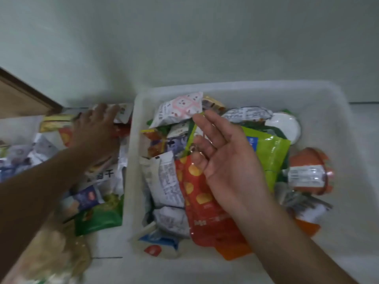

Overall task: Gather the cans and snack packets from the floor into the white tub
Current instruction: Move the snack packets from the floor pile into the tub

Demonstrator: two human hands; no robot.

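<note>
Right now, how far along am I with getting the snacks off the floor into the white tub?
Well under way. Done: the white tub holds many packets, such as the red packet and lime packet. In hand: your left hand touches a white packet on the floor; your right hand hovers open over the tub. Left: the floor pile, including the green packet.

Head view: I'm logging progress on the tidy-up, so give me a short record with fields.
container: white tub, holds many packets, among them a red packet and a lime-green packet
floor: more packets left of the tub, including a dark green packet
left hand: on the floor pile, touching a white packet; grip unclear
right hand: open above the tub, empty
task: unfinished
</note>
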